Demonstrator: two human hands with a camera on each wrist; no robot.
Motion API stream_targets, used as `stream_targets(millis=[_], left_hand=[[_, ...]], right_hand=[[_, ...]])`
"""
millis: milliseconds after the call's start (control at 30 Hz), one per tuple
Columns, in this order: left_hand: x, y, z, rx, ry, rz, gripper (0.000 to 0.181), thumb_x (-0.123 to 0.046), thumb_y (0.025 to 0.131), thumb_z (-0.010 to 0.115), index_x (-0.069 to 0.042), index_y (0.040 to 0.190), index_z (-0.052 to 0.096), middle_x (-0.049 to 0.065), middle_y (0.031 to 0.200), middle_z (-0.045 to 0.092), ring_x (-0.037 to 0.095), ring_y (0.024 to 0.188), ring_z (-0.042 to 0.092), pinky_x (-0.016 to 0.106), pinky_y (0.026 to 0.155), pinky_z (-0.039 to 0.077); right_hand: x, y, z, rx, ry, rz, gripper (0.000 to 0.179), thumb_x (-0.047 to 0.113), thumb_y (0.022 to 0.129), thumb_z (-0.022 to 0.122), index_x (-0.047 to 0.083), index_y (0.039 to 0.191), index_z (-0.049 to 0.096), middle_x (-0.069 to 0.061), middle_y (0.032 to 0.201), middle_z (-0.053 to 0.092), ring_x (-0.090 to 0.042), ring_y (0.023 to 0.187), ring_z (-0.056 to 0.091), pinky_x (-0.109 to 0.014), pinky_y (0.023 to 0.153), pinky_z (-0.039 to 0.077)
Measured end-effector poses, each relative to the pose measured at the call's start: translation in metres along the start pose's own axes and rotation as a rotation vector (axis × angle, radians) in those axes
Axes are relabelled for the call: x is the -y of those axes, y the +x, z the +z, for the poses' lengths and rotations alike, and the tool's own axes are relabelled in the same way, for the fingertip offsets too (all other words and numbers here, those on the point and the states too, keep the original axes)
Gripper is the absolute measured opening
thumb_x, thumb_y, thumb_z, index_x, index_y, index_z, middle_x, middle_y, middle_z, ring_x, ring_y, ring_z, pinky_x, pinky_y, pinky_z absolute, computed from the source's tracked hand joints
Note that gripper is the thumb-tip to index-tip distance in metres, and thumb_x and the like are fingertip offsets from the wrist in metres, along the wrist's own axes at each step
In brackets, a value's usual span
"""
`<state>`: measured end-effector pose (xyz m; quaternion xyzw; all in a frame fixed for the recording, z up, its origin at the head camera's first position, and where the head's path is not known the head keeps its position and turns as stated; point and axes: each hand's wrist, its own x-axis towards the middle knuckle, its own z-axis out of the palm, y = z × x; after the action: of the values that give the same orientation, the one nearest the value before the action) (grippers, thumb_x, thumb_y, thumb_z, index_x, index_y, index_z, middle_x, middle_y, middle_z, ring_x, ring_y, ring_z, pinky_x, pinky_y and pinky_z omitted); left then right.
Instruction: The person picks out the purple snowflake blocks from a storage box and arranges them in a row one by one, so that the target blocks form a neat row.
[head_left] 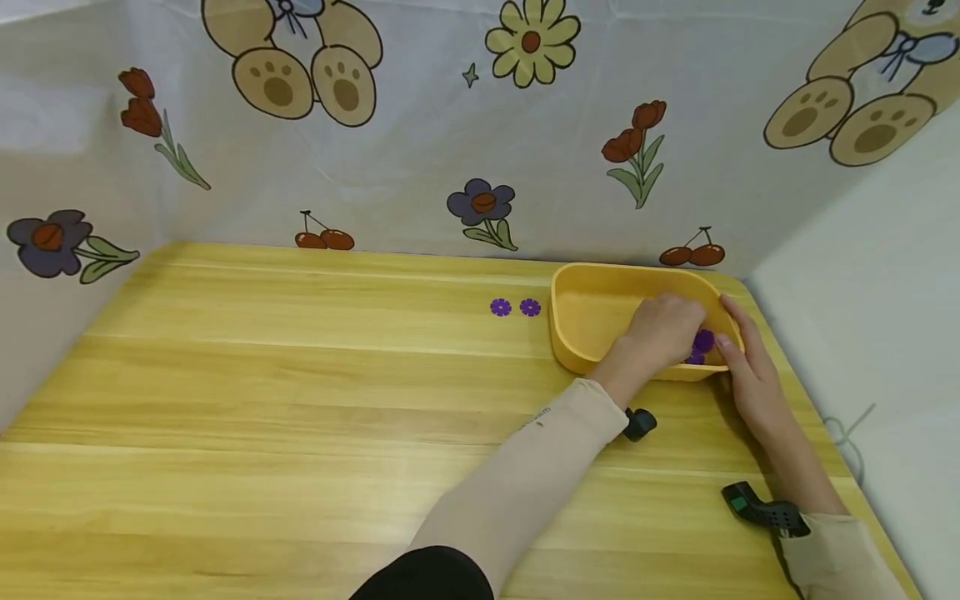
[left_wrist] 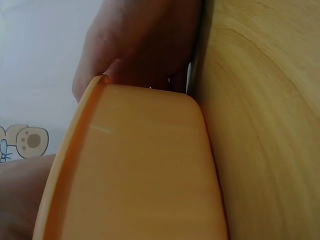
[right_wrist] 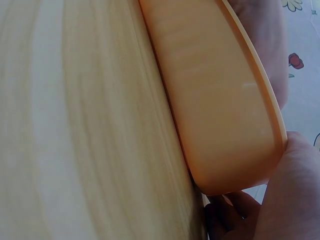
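Observation:
A yellow plastic tray (head_left: 592,321) with rounded corners stands at the back right of the table. My left hand (head_left: 660,325) reaches down inside it, its fingertips hidden behind the back of the hand. Close beside that hand, purple flower-shaped discs (head_left: 703,341) lie in the tray's right end. My right hand (head_left: 757,387) grips this end, thumb over the rim and fingers along the outside wall. In the right wrist view the same hand (right_wrist: 295,187) wraps the corner of the tray (right_wrist: 215,100). Seen from the left wrist, the tray's outer wall (left_wrist: 145,160) hides its inside.
Two more purple flower-shaped discs (head_left: 515,307) lie just left of the tray, side by side with a small gap. The wooden table (head_left: 262,400) ends at a printed cloth (head_left: 405,150) behind and a white surface (head_left: 870,333) on the right.

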<state>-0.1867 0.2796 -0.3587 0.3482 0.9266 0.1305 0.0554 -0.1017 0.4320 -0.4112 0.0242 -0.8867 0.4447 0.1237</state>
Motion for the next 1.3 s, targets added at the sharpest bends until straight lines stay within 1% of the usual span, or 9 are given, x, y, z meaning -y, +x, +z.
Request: stream_targets(millis=[167,333,467,633,767,967,1167,1300], left_hand=[[0.0000,0.0010,0.0013,-0.005,-0.011,-0.014,0.012,-0.024,0.105,0.065,-0.033,0.107,0.072,-0.015,0.099,0.065,0.005,0.092,0.056,0.021,0.076,0.045],[0.0007,0.0008,0.0012,-0.015,-0.038,-0.068,0.010,-0.027,0.106,0.063,-0.033,0.102,0.070,-0.015,0.099,0.064,0.004,0.092,0.059,0.021,0.078,0.049],[0.0007,0.0016,0.0011,-0.028,-0.048,-0.114,0.009,-0.027,0.105,0.065,-0.034,0.103,0.069,-0.015,0.099,0.065,0.004,0.092,0.058,0.021,0.079,0.052],[0.0008,0.0030,0.0010,-0.034,-0.055,-0.156,0.007,-0.031,0.103,0.069,-0.036,0.108,0.070,-0.016,0.102,0.065,0.004,0.092,0.058,0.021,0.077,0.052],[0.0009,0.0027,0.0007,-0.029,-0.047,-0.159,0.009,-0.031,0.102,0.070,-0.035,0.110,0.070,-0.015,0.103,0.066,0.005,0.092,0.059,0.022,0.078,0.052],[0.0003,0.0022,0.0009,-0.016,-0.050,-0.150,0.009,-0.030,0.105,0.065,-0.036,0.110,0.070,-0.015,0.103,0.065,0.006,0.092,0.058,0.023,0.079,0.051],[0.0014,0.0012,0.0004,-0.010,-0.070,-0.150,0.012,-0.028,0.104,0.067,-0.036,0.113,0.069,-0.016,0.103,0.065,0.006,0.092,0.058,0.022,0.079,0.051],[0.0027,0.0000,-0.0006,-0.023,-0.088,-0.161,0.011,-0.027,0.104,0.067,-0.035,0.111,0.069,-0.015,0.099,0.064,0.005,0.090,0.057,0.021,0.079,0.050]], right_hand=[[-0.0001,0.0003,-0.0009,0.000,0.003,-0.009,0.057,0.023,0.115,0.038,0.024,0.170,0.021,-0.004,0.176,0.020,-0.016,0.162,0.015,-0.039,0.131,0.002],[-0.0015,0.0000,-0.0013,0.002,0.010,-0.015,0.057,0.023,0.115,0.038,0.023,0.170,0.021,-0.004,0.176,0.021,-0.010,0.160,0.017,-0.037,0.130,0.003],[-0.0027,0.0000,-0.0018,0.000,0.012,-0.003,0.058,0.024,0.115,0.038,0.024,0.170,0.021,-0.005,0.176,0.021,-0.012,0.161,0.016,-0.041,0.131,0.002],[-0.0020,0.0005,-0.0013,0.003,0.014,0.009,0.058,0.025,0.115,0.038,0.024,0.170,0.020,-0.005,0.176,0.020,-0.018,0.163,0.014,-0.043,0.131,0.001],[-0.0024,0.0010,-0.0005,0.007,0.021,0.009,0.058,0.025,0.115,0.038,0.023,0.170,0.020,-0.005,0.176,0.019,-0.019,0.163,0.013,-0.045,0.132,0.000],[-0.0045,0.0017,-0.0010,0.003,0.018,0.010,0.058,0.024,0.115,0.039,0.024,0.170,0.021,-0.004,0.176,0.020,-0.016,0.162,0.015,-0.039,0.131,0.002],[-0.0039,0.0024,-0.0008,0.003,0.025,0.015,0.058,0.024,0.114,0.039,0.024,0.170,0.021,-0.004,0.176,0.020,-0.017,0.163,0.014,-0.047,0.132,0.000],[-0.0029,0.0016,-0.0004,0.001,0.028,0.016,0.058,0.024,0.114,0.039,0.025,0.169,0.021,-0.004,0.176,0.021,-0.015,0.162,0.016,-0.045,0.132,0.001]])
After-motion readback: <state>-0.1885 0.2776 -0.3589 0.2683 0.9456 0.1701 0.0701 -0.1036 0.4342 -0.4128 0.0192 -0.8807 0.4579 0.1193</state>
